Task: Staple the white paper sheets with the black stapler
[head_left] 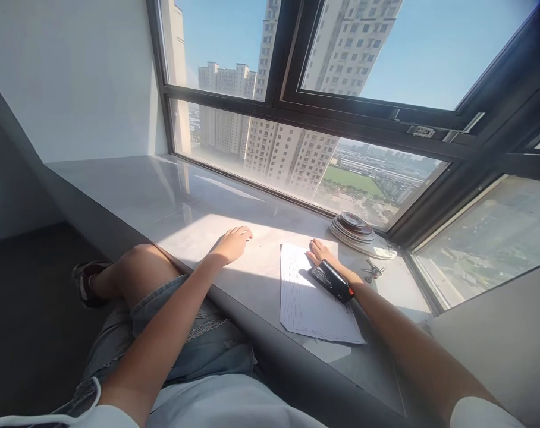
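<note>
My left hand rests above the pale stone sill, left of the papers, its fingers loosely curled together; whether anything small is between them is hidden. My right hand lies at the top right edge of the written sheets, fingers stretched out and holding nothing. Just below it, a black stapler with an orange-red tip lies slanted across the papers, close to my right wrist.
A stack of plates stands by the window at the right. Keys lie beside my right forearm. The sill stretches left to a white wall, and its front edge runs beside my legs. Dark window frames rise behind.
</note>
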### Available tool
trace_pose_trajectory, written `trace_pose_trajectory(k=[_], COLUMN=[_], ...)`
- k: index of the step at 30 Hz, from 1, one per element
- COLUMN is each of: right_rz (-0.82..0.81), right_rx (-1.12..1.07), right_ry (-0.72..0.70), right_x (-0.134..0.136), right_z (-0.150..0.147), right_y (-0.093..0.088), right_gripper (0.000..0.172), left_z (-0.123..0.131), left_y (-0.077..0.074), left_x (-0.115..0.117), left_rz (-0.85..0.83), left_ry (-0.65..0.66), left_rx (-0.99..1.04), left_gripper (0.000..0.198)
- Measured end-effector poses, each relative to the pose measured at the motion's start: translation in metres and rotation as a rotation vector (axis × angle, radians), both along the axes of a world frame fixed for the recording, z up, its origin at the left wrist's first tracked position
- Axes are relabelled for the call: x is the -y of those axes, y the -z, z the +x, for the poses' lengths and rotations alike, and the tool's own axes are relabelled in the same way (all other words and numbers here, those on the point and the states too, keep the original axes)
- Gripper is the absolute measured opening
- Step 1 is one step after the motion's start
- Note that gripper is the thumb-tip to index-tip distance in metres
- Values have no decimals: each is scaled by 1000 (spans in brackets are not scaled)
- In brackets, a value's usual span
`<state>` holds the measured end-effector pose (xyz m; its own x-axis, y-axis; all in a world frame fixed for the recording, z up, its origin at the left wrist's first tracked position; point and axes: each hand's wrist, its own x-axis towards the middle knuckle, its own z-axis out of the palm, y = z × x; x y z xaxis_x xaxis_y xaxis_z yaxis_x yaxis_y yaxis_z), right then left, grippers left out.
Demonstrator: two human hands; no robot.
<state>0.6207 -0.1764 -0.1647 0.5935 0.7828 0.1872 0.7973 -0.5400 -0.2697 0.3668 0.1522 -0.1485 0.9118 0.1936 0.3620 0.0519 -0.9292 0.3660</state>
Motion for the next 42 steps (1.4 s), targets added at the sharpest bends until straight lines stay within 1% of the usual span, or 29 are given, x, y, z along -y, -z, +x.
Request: trace_pose_trajectory(k=[1,3,5,6,7,10,13,15,18,20,22,25,28,35,42], right_rz=[-23,-52,-82,-104,-130,-127,-124,-114,-121,-139,-152,-164,-189,-228,-234], right_rx=[2,6,33,51,56,53,54,56,52,46,40,44,49,30,29], right_ry=[12,36,18,1,-25,-77,-119,-149,-178,-173,-164,-138,-66,42,68], right_x=[-9,-29,-54,-69,-86,-146,-203,-233,-261,-270,-274,-271,-263,-240,-240], right_z=[0,-5,-13,-18,-23,-42,-61,-72,-86,-91,-95,-97,-98,-100,-105], right_y=[6,12,12,9,6,-2,-5,-6,-7,-9,-9,-10,-10,-13,-18], right_gripper=[56,58,60,61,61,62,58,52,48,50,54,64,72,74,74], left_z=[-7,-22,-33,-36,-37,-37,-36,-36,-37,-37,-37,-37,-37,-35,-35], left_y=[-2,-5,-7,-7,-7,-5,-2,0,2,3,3,2,2,5,2], left_x=[-13,-36,-50,-54,-56,-58,-65,-71,-77,-78,-76,-74,-74,-75,-74], left_rz=[0,-30,-53,-57,-59,-114,-272,-375,-464,-486,-488,-482,-471,-422,-405], left_ry=[-69,-269,-432,-476,-497,-516,-563,-590,-615,-630,-636,-628,-617,-598,-601], left_rx=[-5,-42,-75,-87,-93,-78,10,84,149,151,141,131,124,124,111], left_gripper=[45,39,39,40,41,42,41,42,43,43,42,39,38,36,35])
